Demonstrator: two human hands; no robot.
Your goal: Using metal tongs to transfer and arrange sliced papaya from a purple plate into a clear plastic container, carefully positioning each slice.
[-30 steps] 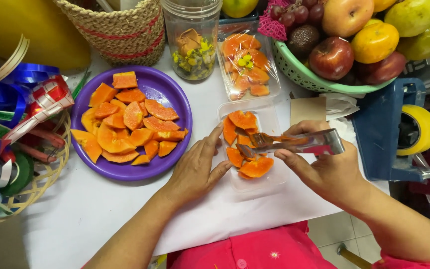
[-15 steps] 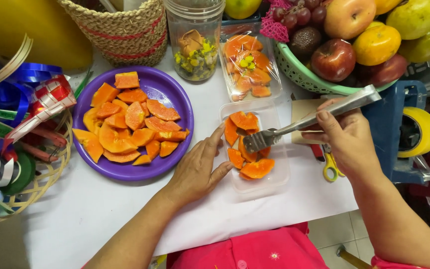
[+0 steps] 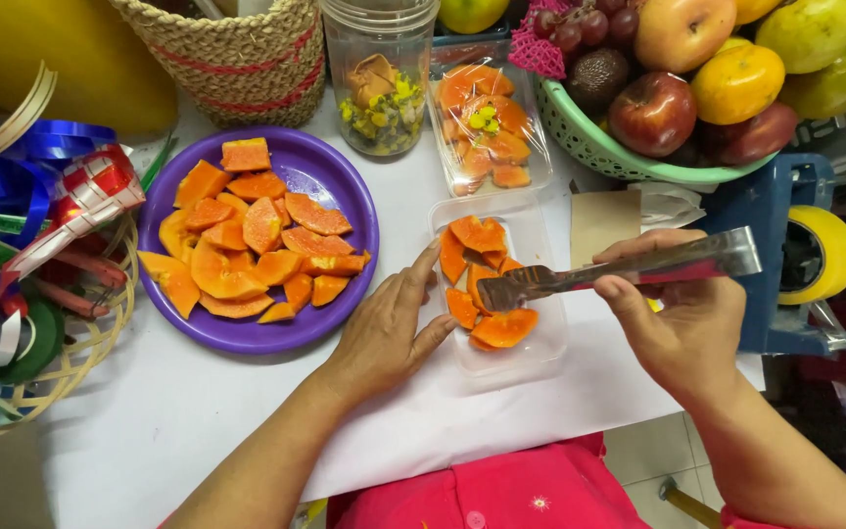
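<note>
My right hand (image 3: 682, 318) grips metal tongs (image 3: 619, 269), whose tips rest on orange papaya slices (image 3: 501, 328) inside a clear plastic tray (image 3: 545, 358). My left hand (image 3: 389, 333) lies flat on the white table with its fingers against the tray's left wall. A purple plate (image 3: 345, 196) piled with more papaya pieces (image 3: 247, 255) sits to the left of that hand.
A second clear tray (image 3: 487, 127) of papaya and a glass jar (image 3: 379, 73) stand behind. A green bowl (image 3: 599, 147) of fruit is back right, a woven basket (image 3: 227, 49) back left. Coloured ribbons (image 3: 22, 225) lie at the left; a blue tape dispenser (image 3: 800, 260) at the right.
My right hand has swung the tongs, first raising the handle toward the fruit bowl, now lowering it level; the tips stay over the slices in the tray. My left hand has not moved.
</note>
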